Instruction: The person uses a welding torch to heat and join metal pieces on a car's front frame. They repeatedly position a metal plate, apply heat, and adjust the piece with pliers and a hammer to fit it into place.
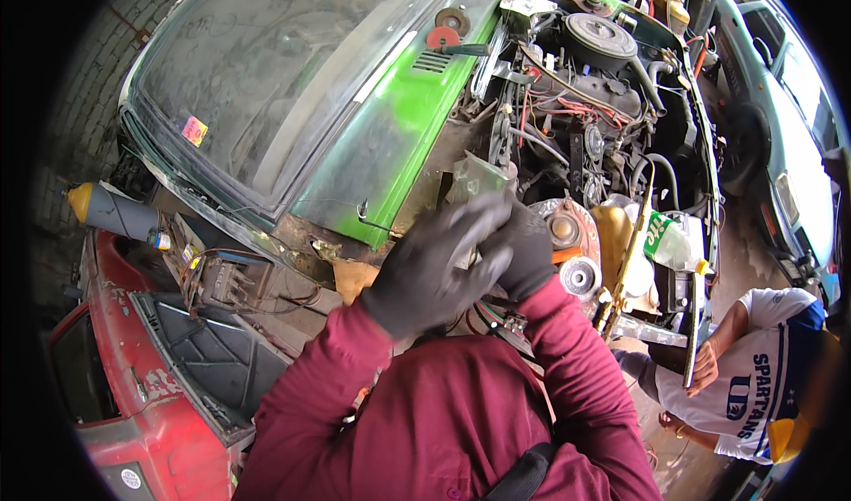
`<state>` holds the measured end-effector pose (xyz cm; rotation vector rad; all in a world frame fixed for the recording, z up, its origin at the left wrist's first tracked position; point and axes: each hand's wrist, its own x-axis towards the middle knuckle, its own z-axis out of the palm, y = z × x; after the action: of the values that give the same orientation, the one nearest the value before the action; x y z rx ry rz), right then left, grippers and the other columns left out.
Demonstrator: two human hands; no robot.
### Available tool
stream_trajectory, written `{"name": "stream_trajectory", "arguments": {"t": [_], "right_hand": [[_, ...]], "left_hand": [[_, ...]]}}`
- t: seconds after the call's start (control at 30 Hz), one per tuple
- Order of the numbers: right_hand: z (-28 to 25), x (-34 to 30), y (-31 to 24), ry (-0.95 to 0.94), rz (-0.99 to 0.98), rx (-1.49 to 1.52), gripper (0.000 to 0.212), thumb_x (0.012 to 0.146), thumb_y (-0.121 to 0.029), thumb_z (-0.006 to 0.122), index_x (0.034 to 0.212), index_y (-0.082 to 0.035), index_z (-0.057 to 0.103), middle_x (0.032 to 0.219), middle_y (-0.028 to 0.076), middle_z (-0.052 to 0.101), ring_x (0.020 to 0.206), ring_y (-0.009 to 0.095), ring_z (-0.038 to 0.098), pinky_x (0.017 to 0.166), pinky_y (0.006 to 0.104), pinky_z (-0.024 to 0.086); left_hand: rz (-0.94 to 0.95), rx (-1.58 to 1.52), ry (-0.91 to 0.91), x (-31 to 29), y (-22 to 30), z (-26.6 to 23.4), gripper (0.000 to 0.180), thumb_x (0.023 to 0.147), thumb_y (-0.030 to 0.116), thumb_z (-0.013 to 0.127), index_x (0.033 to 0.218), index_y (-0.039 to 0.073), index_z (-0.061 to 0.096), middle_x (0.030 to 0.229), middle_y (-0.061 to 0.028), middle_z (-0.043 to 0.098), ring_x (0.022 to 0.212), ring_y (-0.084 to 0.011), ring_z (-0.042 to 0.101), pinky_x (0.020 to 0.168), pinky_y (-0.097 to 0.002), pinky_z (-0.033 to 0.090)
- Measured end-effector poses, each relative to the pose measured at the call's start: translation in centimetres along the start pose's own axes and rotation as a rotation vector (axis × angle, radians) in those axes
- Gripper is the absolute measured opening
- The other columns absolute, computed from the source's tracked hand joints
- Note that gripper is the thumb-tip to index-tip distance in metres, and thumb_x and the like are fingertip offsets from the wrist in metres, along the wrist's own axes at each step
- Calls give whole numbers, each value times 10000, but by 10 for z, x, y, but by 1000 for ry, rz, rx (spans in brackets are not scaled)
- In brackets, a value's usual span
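Green car (355, 182), engine bay (589, 102) exposed

Head view: a red vehicle (146, 368) stands nearby. A green-labelled clear bottle (671, 240) lies in the bay, contents unclear. The left hand (434, 266) overlaps the right hand (527, 248); I cannot tell their grip. A translucent sheet (477, 177) shows just beyond.

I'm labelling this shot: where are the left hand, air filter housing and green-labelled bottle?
Left hand (430, 266), head view: middle of glove.
Air filter housing (602, 37), head view: round lid.
Green-labelled bottle (676, 246), head view: clear wall.
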<state>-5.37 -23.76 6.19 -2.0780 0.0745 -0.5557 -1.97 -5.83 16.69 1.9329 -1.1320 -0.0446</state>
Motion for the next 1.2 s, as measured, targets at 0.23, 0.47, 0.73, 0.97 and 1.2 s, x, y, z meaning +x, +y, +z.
{"name": "stream_trajectory", "arguments": {"t": [0.23,0.47,0.73,0.97,1.2], "right_hand": [[-43,4,-22,54,303,216,249,1123,-211,642,1152,18,737,850,21,725,685,103,623,645,304,520],[-64,1,-10,81,435,491,288,1143,-301,624,1131,-28,713,805,11,691,592,77,611,552,263,492],[-43,26,21,154,399,683,388,1127,-413,676,1223,-39,709,923,22,754,675,104,668,619,271,524],[-2,59,32,132,391,905,357,1141,-379,669,1280,-54,719,924,27,771,728,110,699,667,288,552],[59,122,29,185,469,1117,386,1105,-390,735,1185,-23,647,850,93,726,690,183,709,664,357,603]], "left_hand": [[-202,-129,27,-111,-15,-6,354,1012,105,765,1341,-19,718,1317,-197,752,1206,-338,745,1038,-419,588],[-373,-134,27,-157,-32,18,296,1039,146,745,1294,-4,743,1262,-200,774,1177,-361,753,1026,-419,591],[-351,-25,-50,-158,-35,25,324,1055,200,725,1321,16,734,1262,-200,763,1164,-390,732,1019,-447,583],[-397,-47,-70,-167,-38,26,357,1075,231,698,1353,8,720,1280,-220,753,1182,-399,722,1038,-461,576],[-504,-60,-21,-194,-48,25,388,1075,265,702,1356,-2,727,1303,-233,753,1210,-401,721,1070,-455,563]]}}
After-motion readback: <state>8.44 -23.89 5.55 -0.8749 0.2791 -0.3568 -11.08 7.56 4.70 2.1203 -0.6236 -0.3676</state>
